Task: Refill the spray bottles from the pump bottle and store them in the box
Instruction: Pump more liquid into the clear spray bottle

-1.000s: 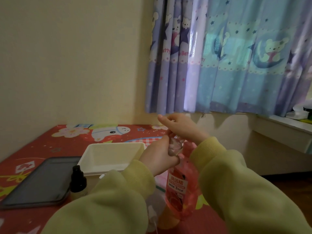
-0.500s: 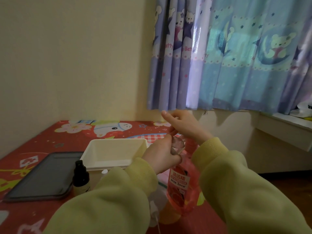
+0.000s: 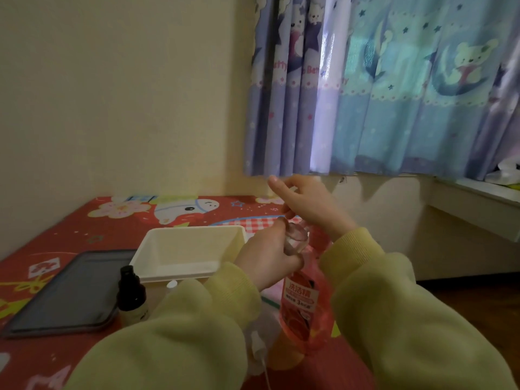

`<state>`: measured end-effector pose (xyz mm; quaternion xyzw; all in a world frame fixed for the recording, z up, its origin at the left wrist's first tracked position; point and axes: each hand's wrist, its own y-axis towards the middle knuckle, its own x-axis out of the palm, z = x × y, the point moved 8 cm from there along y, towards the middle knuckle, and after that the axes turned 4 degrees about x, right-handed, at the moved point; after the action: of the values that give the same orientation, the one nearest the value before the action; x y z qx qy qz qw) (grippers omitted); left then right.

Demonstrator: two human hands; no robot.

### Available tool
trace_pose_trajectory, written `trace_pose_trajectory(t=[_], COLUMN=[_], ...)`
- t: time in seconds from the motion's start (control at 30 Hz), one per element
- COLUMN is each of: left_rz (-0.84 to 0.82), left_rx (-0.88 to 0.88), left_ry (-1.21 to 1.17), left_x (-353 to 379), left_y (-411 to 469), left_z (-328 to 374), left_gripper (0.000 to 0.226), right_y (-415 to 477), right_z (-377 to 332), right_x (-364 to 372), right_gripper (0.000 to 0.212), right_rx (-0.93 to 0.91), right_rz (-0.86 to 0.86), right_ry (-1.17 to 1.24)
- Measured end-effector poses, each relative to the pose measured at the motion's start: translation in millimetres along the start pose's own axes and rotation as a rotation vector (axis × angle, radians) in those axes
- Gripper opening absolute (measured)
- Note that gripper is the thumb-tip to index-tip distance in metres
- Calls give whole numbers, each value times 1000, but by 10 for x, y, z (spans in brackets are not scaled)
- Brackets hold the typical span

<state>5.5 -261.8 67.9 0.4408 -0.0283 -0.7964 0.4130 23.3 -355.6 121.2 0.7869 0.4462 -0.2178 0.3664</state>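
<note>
left hand: grips small clear bottle
right hand: atop pink translucent pump bottle
white plastic box: behind the hands

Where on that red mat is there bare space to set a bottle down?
Bare mat lies behind the box and at the near-left corner before the tablet. The box shows nothing inside. Crowded: in front of the box are the spray bottle and pump bottle, with the left hand gripping a clear bottle and the right hand above it.
</note>
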Motion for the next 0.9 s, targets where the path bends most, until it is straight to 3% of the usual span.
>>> trace_pose_trajectory(t=[0.33, 0.5, 0.73, 0.9], left_rz=[-2, 5, -21, -16], left_rx=[30, 14, -29, -16], left_ry=[39, 37, 24, 21], left_x=[-131, -22, 13, -95], left_y=[78, 31, -13, 32], left_z=[111, 35, -14, 50], left_gripper=[29, 28, 32, 39], right_y=[21, -11, -39, -36], right_z=[-177, -34, -17, -154], right_x=[-100, -53, -11, -79], right_gripper=[41, 45, 52, 42], right_rx=[15, 4, 23, 13], right_rz=[-58, 24, 11, -30], right_ry=[15, 63, 36, 38])
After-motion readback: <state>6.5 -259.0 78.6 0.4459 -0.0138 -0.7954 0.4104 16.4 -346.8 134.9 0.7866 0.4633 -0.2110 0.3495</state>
